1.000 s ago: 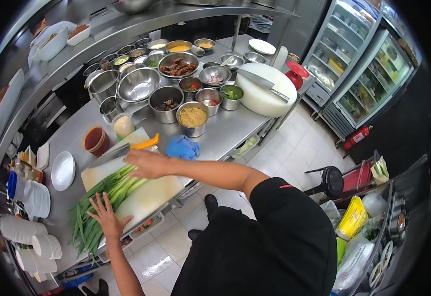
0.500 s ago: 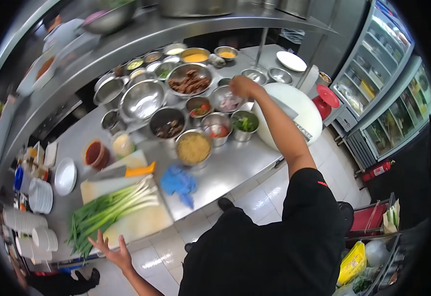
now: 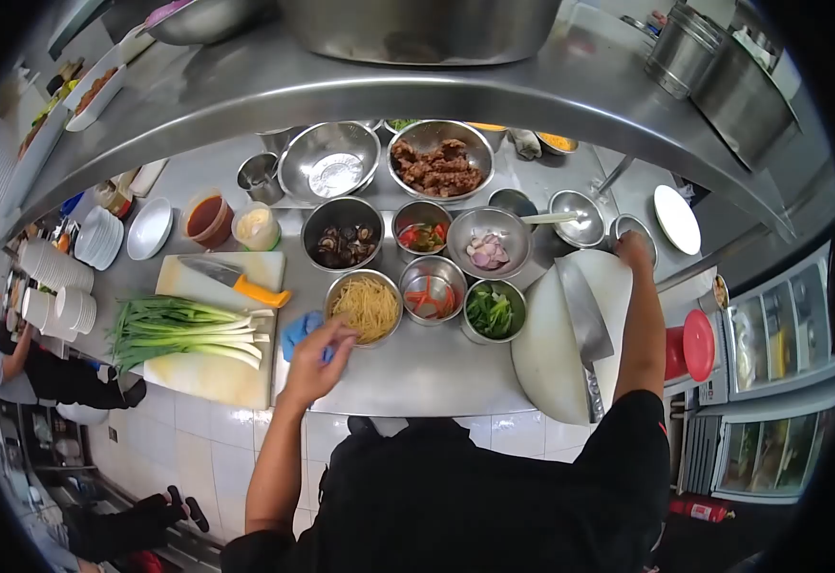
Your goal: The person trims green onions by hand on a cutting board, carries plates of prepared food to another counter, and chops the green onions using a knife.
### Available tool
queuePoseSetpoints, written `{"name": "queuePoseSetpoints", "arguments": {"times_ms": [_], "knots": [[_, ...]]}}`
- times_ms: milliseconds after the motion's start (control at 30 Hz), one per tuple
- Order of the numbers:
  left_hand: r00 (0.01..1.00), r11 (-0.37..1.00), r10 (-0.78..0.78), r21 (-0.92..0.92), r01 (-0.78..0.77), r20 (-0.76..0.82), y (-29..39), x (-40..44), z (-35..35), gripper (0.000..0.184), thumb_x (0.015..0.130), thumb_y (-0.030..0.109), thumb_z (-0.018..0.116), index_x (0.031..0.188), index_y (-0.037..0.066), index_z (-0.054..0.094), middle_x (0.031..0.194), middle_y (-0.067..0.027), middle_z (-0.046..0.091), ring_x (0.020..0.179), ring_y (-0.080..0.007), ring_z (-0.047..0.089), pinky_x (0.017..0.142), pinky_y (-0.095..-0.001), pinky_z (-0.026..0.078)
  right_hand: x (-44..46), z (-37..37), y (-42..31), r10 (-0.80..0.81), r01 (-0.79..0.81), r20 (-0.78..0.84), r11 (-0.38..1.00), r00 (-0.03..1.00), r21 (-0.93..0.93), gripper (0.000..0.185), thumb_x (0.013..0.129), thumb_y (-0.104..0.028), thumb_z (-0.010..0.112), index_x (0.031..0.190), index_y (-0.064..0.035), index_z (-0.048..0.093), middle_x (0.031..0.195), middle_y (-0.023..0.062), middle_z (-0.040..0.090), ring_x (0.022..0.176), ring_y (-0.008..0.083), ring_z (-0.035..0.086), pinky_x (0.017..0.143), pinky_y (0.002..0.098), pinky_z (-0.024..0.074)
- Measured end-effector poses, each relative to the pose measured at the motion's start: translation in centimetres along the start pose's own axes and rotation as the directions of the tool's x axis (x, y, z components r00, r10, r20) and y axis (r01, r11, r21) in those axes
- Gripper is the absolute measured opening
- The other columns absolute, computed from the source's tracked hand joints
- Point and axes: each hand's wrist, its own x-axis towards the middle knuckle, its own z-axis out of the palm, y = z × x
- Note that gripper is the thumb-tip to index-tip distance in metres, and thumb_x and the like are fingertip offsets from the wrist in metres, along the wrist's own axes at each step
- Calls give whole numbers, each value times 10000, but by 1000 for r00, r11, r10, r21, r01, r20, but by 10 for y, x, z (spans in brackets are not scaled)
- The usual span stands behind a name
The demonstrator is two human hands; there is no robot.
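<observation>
My right hand is at the near side of a small steel bowl. Its fingertips are hidden there, so their grip does not show. A cleaver lies on the round white chopping board beside my right forearm. My left hand hovers with fingers apart and nothing in them, near a crumpled blue cloth or glove and a steel bowl of thin yellow strips. Sliced onion or shallot fills part of a wider bowl, with a pale handle across its right rim.
Spring onions and an orange-handled knife lie on a rectangular board. Bowls of mushrooms, cut peppers and green leaves stand mid-table. A steel shelf overhangs the back. Another person is at left.
My right hand has left the onion bowl and gone right to the small steel bowl. My left hand has moved from beside the spring onions to near the blue cloth. The view has turned.
</observation>
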Motion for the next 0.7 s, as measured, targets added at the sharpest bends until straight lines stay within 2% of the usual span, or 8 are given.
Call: {"name": "queuePoseSetpoints", "arguments": {"times_ms": [200,267,300,367,467,533,667,700], "knots": [[979,973,103,-221,-63,176,21,47,62,346,913,67,534,1254,12,524,1005,-140,655,914,-215,637,807,-313,493,-7,-1,16,-47,83,-255,988,966,133,315,690,-321,705,822,-40,654,892,194,655,861,362,632,741,451,497],[961,972,189,-178,-153,203,19,52,75,388,916,66,516,1303,51,489,981,-114,651,882,-199,633,793,-312,493,-2,-15,17,-129,133,-114,991,985,28,288,796,-280,610,907,-19,656,917,197,652,841,385,621,748,476,488],[948,966,228,-170,-193,223,17,53,79,430,918,57,506,1345,81,460,959,-84,653,839,-159,630,776,-302,494,5,-10,28,-188,199,-186,979,964,45,285,826,-254,556,952,-13,646,938,200,652,831,402,622,734,497,489],[952,974,169,-189,-122,254,16,49,84,434,916,55,496,1346,86,459,925,-78,649,807,-158,623,761,-296,490,-14,-29,14,38,15,-324,987,945,159,295,816,-252,551,960,-11,642,926,241,643,859,424,615,742,497,486],[946,974,51,-227,24,319,22,46,85,440,908,55,497,1345,94,464,894,-59,645,777,-140,613,722,-271,482,-5,-31,38,-22,59,-376,994,927,87,240,854,-173,501,955,-7,642,949,218,644,863,414,616,725,514,490],[949,933,-39,-330,147,313,28,48,89,392,891,101,548,1280,70,519,836,-43,635,775,-121,610,668,-277,480,-39,-70,11,-150,185,-458,982,876,32,221,845,-123,508,968,18,625,959,222,637,897,401,611,764,471,489],[953,850,-72,-481,212,293,29,64,106,488,925,238,560,1373,119,408,955,-52,618,868,-125,606,672,-288,497,-142,-162,-92,-331,554,-569,786,753,274,216,821,-76,603,1003,37,629,1023,211,632,938,379,599,835,412,476],[943,774,-117,-567,282,310,46,69,101,509,935,298,545,1387,131,382,1007,-66,616,907,-135,602,699,-297,507,-159,-169,-112,-443,678,-627,710,641,191,208,819,-69,614,1002,30,632,1003,208,635,934,366,598,826,404,481]]}}
